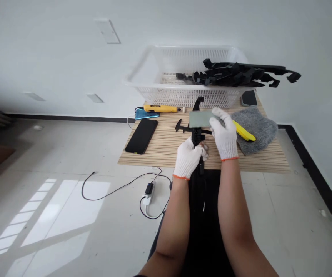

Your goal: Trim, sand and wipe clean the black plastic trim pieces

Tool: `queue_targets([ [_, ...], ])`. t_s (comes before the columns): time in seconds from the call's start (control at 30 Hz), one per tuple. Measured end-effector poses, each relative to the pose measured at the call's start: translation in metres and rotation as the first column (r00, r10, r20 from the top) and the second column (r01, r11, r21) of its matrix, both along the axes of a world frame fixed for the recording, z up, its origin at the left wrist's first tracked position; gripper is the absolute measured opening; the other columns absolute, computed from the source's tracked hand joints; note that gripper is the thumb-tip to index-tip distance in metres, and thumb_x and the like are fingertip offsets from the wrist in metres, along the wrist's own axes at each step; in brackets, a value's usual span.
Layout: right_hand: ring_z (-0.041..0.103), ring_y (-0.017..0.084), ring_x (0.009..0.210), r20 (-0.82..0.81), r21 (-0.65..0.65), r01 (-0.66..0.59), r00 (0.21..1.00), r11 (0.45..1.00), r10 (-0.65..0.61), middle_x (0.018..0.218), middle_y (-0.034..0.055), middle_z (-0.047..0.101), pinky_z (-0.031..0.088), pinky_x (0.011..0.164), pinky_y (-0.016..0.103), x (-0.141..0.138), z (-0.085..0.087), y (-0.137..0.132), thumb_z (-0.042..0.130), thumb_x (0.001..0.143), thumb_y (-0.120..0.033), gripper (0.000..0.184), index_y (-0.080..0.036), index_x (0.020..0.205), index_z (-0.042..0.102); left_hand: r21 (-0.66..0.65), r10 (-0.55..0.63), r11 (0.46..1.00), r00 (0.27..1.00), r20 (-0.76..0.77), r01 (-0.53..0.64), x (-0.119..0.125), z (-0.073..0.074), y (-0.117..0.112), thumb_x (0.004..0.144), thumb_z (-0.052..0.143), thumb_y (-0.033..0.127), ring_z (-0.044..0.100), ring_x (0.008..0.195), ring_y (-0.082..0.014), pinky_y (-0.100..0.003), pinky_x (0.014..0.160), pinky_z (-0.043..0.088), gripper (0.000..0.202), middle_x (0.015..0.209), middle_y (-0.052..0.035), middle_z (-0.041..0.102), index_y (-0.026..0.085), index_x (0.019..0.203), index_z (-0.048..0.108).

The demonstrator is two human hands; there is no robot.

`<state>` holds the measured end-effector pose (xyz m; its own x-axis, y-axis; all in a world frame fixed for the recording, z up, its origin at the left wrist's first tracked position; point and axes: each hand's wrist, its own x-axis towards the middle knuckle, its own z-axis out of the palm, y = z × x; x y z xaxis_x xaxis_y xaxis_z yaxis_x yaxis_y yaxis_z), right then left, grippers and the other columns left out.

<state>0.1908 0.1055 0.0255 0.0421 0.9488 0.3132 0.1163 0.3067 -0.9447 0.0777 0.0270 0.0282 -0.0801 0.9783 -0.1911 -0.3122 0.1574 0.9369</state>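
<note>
My left hand [188, 157], in a white knitted glove with an orange cuff, is closed around a long black plastic part [196, 134] at the table's front edge. The part's hooked end points toward the basket. My right hand [224, 132], gloved the same way, pinches a flat grey-green rectangular sheet [201, 119]. That sheet lies across the upper part of the black piece; whether they touch I cannot tell. Behind them a black caliper [184, 127] rests on the table, partly covered. Beside my right hand, a yellow brush [244, 131] lies on a grey cloth [258, 125].
A white plastic basket [166, 90] holds several black plastic parts [235, 75], some jutting over its right rim. On the wooden table [162, 154] lie a black phone [142, 136], a yellow corded tool [160, 109] and another phone [249, 98]. Cables and a power strip [148, 195] are on the floor.
</note>
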Motion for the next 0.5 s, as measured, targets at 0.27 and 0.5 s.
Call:
queue_targets([
  [0.27, 0.065, 0.023, 0.126, -0.005, 0.008, 0.000, 1.000, 1.000, 0.000, 0.128, 0.0070, 0.074, 0.047, 0.117, 0.043, 0.0003, 0.0094, -0.0066, 0.068, 0.086, -0.033, 0.035, -0.019, 0.117, 0.076, 0.000, 0.003, 1.000, 1.000, -0.012, -0.003, 0.0003, -0.0012, 0.0007, 0.061, 0.055, 0.013, 0.055, 0.046, -0.0114, -0.025, 0.045, 0.044, 0.020, 0.064, 0.0030, 0.061, 0.021, 0.078, 0.053],
  [0.5, 0.063, 0.024, 0.130, -0.025, 0.025, 0.116, 0.993, 0.993, -0.115, 0.131, 0.0071, 0.073, 0.044, 0.121, 0.045, 0.0028, 0.0094, -0.0055, 0.067, 0.088, -0.036, 0.038, -0.019, 0.120, 0.077, 0.028, -0.008, 1.000, 1.000, -0.028, 0.008, -0.0006, -0.0038, 0.0009, 0.061, 0.055, 0.014, 0.057, 0.048, -0.0117, -0.024, 0.046, 0.045, 0.019, 0.066, 0.0018, 0.062, 0.021, 0.079, 0.054],
])
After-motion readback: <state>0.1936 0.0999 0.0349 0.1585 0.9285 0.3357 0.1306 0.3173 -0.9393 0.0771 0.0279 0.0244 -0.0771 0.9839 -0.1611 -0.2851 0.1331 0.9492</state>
